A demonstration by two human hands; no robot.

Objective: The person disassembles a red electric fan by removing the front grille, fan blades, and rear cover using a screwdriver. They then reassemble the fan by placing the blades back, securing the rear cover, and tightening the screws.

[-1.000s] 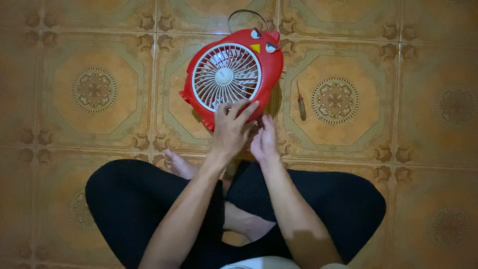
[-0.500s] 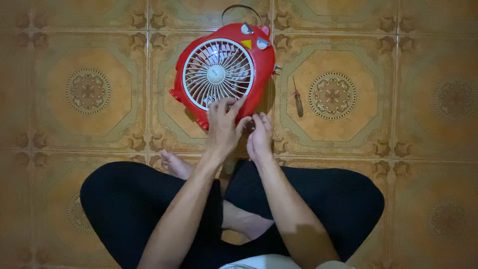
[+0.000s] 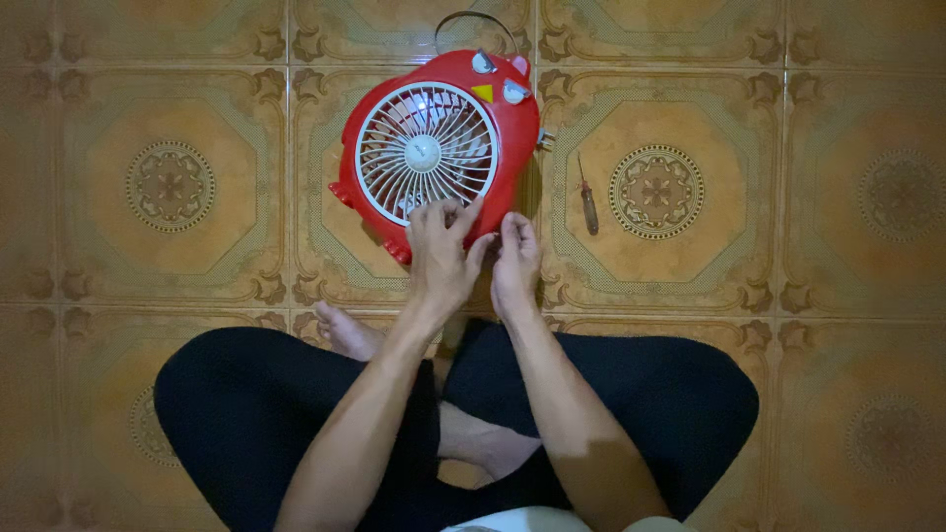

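Seated cross-legged on the tiled floor [image 3: 148, 296], a person's left hand [image 3: 440, 258] spreads over the red fan [image 3: 439, 148] grille's lower edge while the right hand [image 3: 514, 264] seems to pinch beside it; fingers could catch between slats.

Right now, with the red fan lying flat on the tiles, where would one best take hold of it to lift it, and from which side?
Probably by the wire carry handle arching off the far top edge of the red fan, reached from the far side. The fan lies grille-up, so its body is broad and flat, while the loop stands clear. The left hand and right hand sit at its near lower edge.
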